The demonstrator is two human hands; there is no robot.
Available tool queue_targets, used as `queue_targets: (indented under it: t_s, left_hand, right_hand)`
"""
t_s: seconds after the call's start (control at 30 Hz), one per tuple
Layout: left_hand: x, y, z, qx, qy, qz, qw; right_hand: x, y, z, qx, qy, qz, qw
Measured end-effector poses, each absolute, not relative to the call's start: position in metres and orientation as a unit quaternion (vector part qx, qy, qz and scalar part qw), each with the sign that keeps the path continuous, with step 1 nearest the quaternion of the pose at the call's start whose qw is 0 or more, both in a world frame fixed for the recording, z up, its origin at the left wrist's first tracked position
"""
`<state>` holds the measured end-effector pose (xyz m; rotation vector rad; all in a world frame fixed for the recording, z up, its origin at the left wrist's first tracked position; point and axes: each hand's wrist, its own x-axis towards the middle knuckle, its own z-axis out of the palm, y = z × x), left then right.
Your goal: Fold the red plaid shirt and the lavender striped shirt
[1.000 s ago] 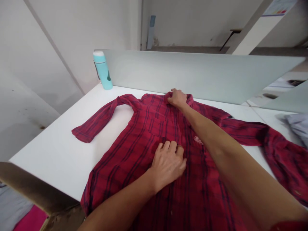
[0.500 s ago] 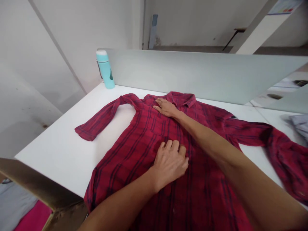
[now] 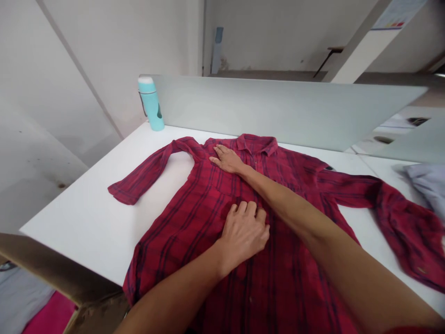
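A red plaid shirt with dark stripes lies spread out, front side up, its collar toward the far edge of the table. My left hand rests on the middle of the shirt front, fingers curled down into the cloth; the fingertips are partly hidden. Farther up, my right hand lies flat on the chest beside the collar, fingers stretched out. One sleeve reaches out to the left across the tabletop. The other bends away to the right, and my right forearm covers part of the shirt front.
The white table ends at a frosted divider. A turquoise bottle stands at the back left corner. Pale cloth lies at the right edge. Below left, an open cardboard box holds grey and pink cloth.
My right hand has slid a little to the left across the shirt's chest. My left hand stays at the same spot on the shirt. The view has shifted slightly.
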<state>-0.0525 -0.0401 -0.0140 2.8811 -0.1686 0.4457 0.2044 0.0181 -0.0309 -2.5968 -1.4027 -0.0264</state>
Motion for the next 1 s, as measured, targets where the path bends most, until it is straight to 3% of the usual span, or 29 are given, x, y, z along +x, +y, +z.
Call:
queue_targets:
  t_s: [0.3,0.5,1.0]
  left_hand:
    - [-0.053,-0.040,-0.012,0.983,-0.058,0.141,0.104]
    - [-0.051,-0.041,-0.016,0.982,-0.054,0.149,0.104]
    - [-0.053,-0.040,-0.012,0.983,-0.058,0.137,0.103]
  right_hand:
    - [0.211,0.025,-0.009,-0.886,-0.438,-0.066,0.137]
    - [0.211,0.042,-0.014,-0.900,-0.424,0.019,0.097]
    - [0.195,0.039,-0.020,-0.904,-0.419,-0.017,0.087]
